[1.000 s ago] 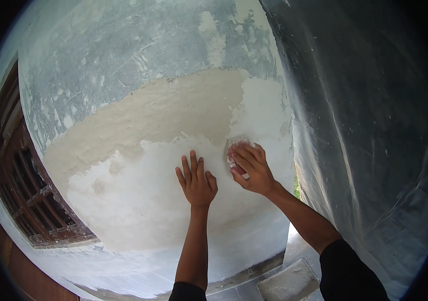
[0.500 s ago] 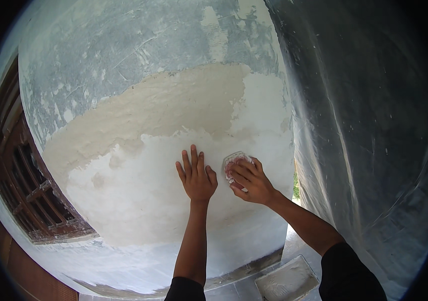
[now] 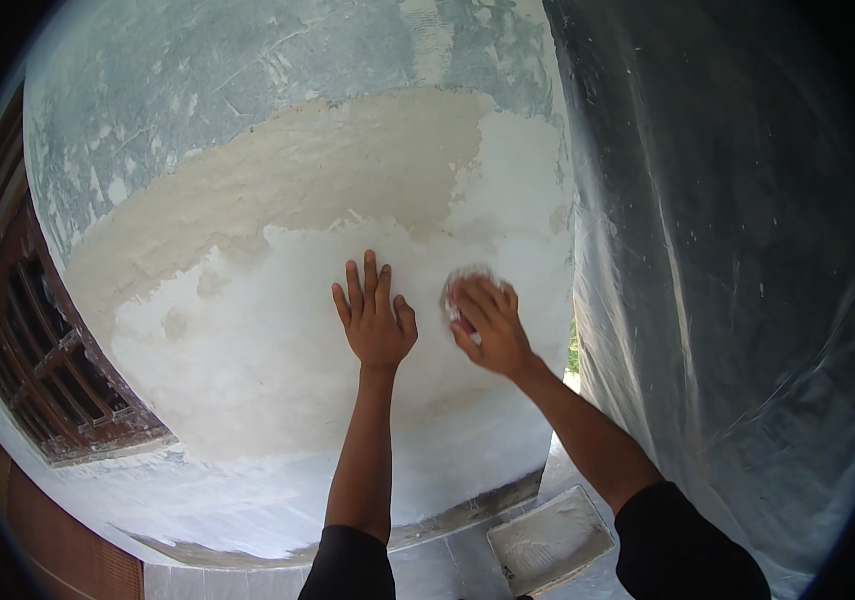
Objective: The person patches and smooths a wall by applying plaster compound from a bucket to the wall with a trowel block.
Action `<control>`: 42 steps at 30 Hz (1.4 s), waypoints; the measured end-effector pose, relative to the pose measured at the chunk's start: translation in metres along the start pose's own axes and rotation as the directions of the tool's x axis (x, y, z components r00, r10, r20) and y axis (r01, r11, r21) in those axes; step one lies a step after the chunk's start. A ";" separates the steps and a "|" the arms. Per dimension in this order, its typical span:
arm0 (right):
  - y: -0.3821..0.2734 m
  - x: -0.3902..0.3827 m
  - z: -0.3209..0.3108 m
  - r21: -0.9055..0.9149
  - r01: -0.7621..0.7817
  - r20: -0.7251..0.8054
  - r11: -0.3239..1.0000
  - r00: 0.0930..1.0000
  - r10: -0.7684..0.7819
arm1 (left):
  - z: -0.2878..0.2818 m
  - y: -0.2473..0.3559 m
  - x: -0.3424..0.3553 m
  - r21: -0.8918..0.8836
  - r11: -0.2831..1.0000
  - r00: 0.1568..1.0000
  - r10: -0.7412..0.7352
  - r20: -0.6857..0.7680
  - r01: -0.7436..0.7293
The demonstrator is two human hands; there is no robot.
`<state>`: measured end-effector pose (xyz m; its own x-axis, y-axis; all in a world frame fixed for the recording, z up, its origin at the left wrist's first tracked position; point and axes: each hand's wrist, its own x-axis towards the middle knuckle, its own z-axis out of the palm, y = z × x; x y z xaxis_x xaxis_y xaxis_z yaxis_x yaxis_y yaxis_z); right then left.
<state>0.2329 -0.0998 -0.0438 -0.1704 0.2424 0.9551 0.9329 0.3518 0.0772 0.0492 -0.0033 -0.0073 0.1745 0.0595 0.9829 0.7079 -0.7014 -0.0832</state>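
Note:
My left hand (image 3: 375, 315) lies flat on the pale plastered wall (image 3: 247, 360), its fingers spread. To its right my right hand (image 3: 490, 320) grips a red and white pad (image 3: 459, 298), which is pressed to the wall. Motion blurs the pad, and the fingers hide part of it, so its exact kind is unclear. White plaster seems to coat its rim. Around both hands the plaster is whitish, with a beige patch (image 3: 317, 165) above and a grey-blue, scratched area (image 3: 247, 75) higher up.
A brown wooden window with bars (image 3: 52, 335) is at the left. Clear plastic sheeting (image 3: 687, 250) hangs along the right, beyond the wall's edge. On the floor below stands a rectangular tray (image 3: 605, 540) with pale plaster residue.
The view has shifted, so the wall sits higher and slightly left. My left hand stays on about the same wall spot. My right hand has turned a little, its pad now blurred.

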 end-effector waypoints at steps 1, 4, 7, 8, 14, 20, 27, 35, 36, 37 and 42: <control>-0.018 -0.061 0.003 0.008 -0.017 0.143 1.000 0.990 0.015 | -0.002 0.001 -0.001 -0.012 1.000 1.000 0.014 0.003 -0.014; -0.082 -0.230 -0.009 0.088 -0.205 0.470 0.975 0.871 0.141 | -0.012 -0.002 -0.004 -0.077 0.996 0.994 0.050 0.100 -0.042; -0.132 -0.322 -0.034 0.107 -0.414 0.579 0.904 0.766 0.282 | -0.021 0.004 -0.044 -0.150 0.988 0.974 0.068 0.215 -0.036; -0.144 -0.337 -0.042 0.080 -0.466 0.590 0.881 0.735 0.335 | -0.022 0.009 -0.074 -0.169 0.985 0.965 0.079 0.251 -0.037; -0.156 -0.398 -0.081 -0.040 -0.760 0.599 0.649 0.502 0.624 | -0.066 0.093 -0.311 -0.216 0.875 0.651 -0.138 0.746 0.433; -0.194 -0.474 -0.122 -0.205 -0.759 0.733 0.618 0.300 0.611 | -0.144 0.185 -0.485 0.108 0.721 0.068 -0.211 0.975 0.685; -0.224 -0.555 -0.114 -0.225 -0.702 0.831 0.675 0.224 0.510 | -0.186 0.225 -0.595 0.219 0.679 -0.173 -0.135 0.976 0.701; -0.203 -0.629 -0.070 -0.085 -0.608 0.930 0.789 0.235 0.281 | -0.164 0.229 -0.663 0.138 0.716 -0.126 -0.071 0.990 0.684; -0.203 -0.633 -0.065 -0.061 -0.592 0.932 0.804 0.255 0.258 | -0.161 0.226 -0.667 0.119 0.710 -0.098 -0.071 0.993 0.694; -0.201 -0.637 -0.062 -0.062 -0.600 0.935 0.797 0.245 0.258 | -0.158 0.225 -0.673 0.097 0.705 -0.063 -0.074 0.995 0.703; -0.192 -0.648 -0.050 0.029 -0.527 0.961 0.850 0.249 0.121 | -0.153 0.226 -0.688 0.065 0.694 -0.042 -0.051 0.998 0.717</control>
<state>0.1800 -0.3697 -0.6627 -0.2344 0.9717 -0.0278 0.8730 0.1978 -0.4458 -0.0151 -0.3113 -0.6775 0.6398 0.7417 -0.2012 0.6611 -0.3977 0.6362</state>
